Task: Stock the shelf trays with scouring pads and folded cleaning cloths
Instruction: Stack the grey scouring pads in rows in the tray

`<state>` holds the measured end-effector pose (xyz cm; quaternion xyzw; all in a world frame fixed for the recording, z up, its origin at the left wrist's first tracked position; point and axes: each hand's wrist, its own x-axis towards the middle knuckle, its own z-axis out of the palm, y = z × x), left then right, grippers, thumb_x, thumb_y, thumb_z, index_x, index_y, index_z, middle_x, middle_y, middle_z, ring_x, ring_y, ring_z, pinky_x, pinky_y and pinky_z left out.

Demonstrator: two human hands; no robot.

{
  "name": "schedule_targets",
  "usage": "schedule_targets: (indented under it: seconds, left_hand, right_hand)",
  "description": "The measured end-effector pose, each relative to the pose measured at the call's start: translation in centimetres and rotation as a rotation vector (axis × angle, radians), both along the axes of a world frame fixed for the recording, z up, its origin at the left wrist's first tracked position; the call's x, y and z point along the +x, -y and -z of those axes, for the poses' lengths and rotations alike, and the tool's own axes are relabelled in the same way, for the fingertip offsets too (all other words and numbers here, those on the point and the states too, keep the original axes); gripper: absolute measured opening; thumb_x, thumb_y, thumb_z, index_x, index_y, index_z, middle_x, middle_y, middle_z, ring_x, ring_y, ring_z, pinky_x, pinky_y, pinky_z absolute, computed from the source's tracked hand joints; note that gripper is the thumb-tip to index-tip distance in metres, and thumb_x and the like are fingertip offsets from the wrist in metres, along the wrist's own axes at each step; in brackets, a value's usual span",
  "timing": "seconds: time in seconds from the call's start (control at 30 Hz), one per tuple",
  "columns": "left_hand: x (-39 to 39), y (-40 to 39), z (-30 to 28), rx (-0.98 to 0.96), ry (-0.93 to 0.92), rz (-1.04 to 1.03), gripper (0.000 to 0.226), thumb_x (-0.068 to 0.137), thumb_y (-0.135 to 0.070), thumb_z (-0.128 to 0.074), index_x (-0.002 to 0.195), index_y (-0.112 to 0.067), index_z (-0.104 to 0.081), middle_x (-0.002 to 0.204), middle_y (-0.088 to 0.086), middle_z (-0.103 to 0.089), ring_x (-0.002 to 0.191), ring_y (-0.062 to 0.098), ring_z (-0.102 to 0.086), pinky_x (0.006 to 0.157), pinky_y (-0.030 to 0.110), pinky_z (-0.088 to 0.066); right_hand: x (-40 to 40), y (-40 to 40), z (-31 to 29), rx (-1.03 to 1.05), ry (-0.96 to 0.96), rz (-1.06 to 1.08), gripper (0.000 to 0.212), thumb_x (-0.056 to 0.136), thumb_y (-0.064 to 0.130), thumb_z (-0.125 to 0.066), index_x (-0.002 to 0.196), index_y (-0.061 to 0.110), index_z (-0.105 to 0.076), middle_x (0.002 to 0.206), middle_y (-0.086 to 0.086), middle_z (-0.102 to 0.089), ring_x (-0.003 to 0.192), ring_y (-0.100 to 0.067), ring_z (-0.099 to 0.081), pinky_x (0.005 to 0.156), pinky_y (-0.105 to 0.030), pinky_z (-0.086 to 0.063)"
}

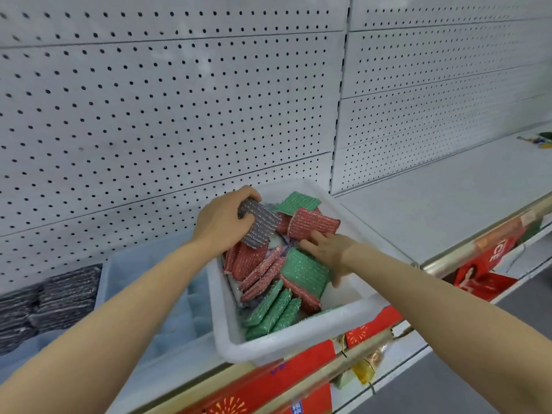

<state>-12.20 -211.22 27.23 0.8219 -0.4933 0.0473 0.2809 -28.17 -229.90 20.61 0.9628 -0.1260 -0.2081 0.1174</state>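
Sorting is midway: left hand (219,224) grips a grey scouring pad (258,224) over the white tray (294,339) of loose pads, right hand (327,252) spread flat; neighbouring clear tray (143,264) unfilled

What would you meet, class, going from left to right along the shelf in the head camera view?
Stacks of dark grey folded cloths → translucent blue-tinted plastic tray → white plastic tub of red and green scouring pads → bare white shelf surface → small colourful items at the far right edge.
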Motion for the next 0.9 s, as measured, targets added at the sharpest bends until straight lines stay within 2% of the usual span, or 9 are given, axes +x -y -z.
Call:
schedule_targets:
  seconds: [0.13,0.27,0.37,0.5,0.63,0.67,0.73,0.8,0.9]
  left_hand:
    - [-0.2,-0.9,0.3,-0.002,-0.023,-0.005,0.033,0.087,-0.017,-0.053,0.109,-0.043,-0.053,0.091,-0.016,-0.064,0.074,0.005,-0.06,0.068,0.031,-0.051]
    - [-0.3,-1.9,0.7,-0.012,-0.049,0.0,0.034,0.086,-0.017,-0.054,0.107,-0.043,-0.054,0.088,-0.017,-0.064,0.074,0.007,-0.06,0.068,0.032,-0.051]
    - [-0.1,-2.6,0.5,-0.039,-0.103,-0.003,0.034,0.086,-0.016,-0.056,0.106,-0.042,-0.053,0.089,-0.015,-0.065,0.075,0.012,-0.062,0.066,0.036,-0.053]
    - [0.3,-3.9,-0.4,-0.128,-0.248,-0.031,0.032,0.084,-0.014,-0.063,0.101,-0.039,-0.052,0.089,-0.007,-0.066,0.075,0.023,-0.065,0.065,0.041,-0.055]
    - [1.7,-5.7,-1.3,-0.271,-0.46,0.006,0.033,0.078,-0.014,-0.078,0.094,-0.034,-0.058,0.104,-0.008,-0.067,0.092,0.021,-0.067,0.082,0.044,-0.057]
    - [1.9,-6.3,-1.6,-0.296,-0.511,0.024,0.033,0.078,-0.014,-0.08,0.095,-0.033,-0.059,0.107,-0.006,-0.067,0.093,0.02,-0.067,0.082,0.043,-0.057]
    - [2.2,-7.5,-2.4,-0.326,-0.601,0.072,0.035,0.08,-0.012,-0.079,0.105,-0.029,-0.061,0.108,0.003,-0.065,0.081,0.014,-0.067,0.071,0.033,-0.058]
    - [2.4,-9.1,-3.2,-0.324,-0.644,0.099,0.04,0.083,-0.006,-0.074,0.117,-0.025,-0.063,0.109,0.009,-0.063,0.076,0.012,-0.066,0.064,0.023,-0.056]
    - [3.5,-12.3,-4.3,-0.324,-0.648,0.072,0.034,0.086,0.0,-0.069,0.11,-0.024,-0.068,0.11,0.008,-0.066,0.083,0.016,-0.064,0.069,0.026,-0.06]
  right_hand:
    - [0.2,0.3,0.9,-0.028,-0.033,-0.065,0.129,0.063,0.032,-0.087,0.148,0.041,0.01,0.141,-0.012,-0.02,0.098,-0.027,-0.045,0.075,-0.038,-0.051]
    - [0.6,0.2,1.4,-0.079,0.003,-0.116,0.117,0.064,0.024,-0.086,0.148,0.028,-0.005,0.144,-0.016,-0.019,0.102,-0.033,-0.051,0.073,-0.035,-0.049]
    - [1.0,0.7,1.3,0.064,0.137,-0.047,0.092,0.07,0.007,-0.076,0.14,0.026,-0.021,0.136,-0.013,-0.026,0.083,-0.026,-0.056,0.068,-0.035,-0.056]
    - [0.0,1.8,-1.2,0.173,0.23,0.026,0.042,0.073,0.013,-0.076,0.101,0.024,-0.046,0.128,-0.004,-0.035,0.087,-0.025,-0.056,0.071,-0.036,-0.049]
    - [-2.1,2.5,-5.0,0.098,0.374,-0.041,0.034,0.067,0.028,-0.082,0.091,0.023,-0.058,0.106,0.01,-0.051,0.091,-0.017,-0.053,0.065,-0.028,-0.042]
    - [-2.4,2.3,-6.0,0.087,0.387,-0.041,0.033,0.067,0.032,-0.083,0.088,0.024,-0.059,0.103,0.011,-0.052,0.094,-0.016,-0.05,0.067,-0.029,-0.043]
    - [-2.6,1.5,-8.0,0.072,0.385,-0.022,0.033,0.066,0.036,-0.082,0.083,0.025,-0.056,0.103,0.01,-0.053,0.097,-0.016,-0.047,0.073,-0.033,-0.046]
    - [-2.7,0.4,-9.6,0.075,0.399,0.046,0.032,0.07,0.032,-0.08,0.084,0.028,-0.052,0.093,0.011,-0.056,0.09,-0.017,-0.05,0.072,-0.033,-0.047]
    - [-2.8,-0.9,-11.4,0.109,0.482,0.111,0.034,0.076,0.027,-0.077,0.103,0.031,-0.056,0.093,0.006,-0.062,0.08,-0.017,-0.052,0.066,-0.03,-0.044]
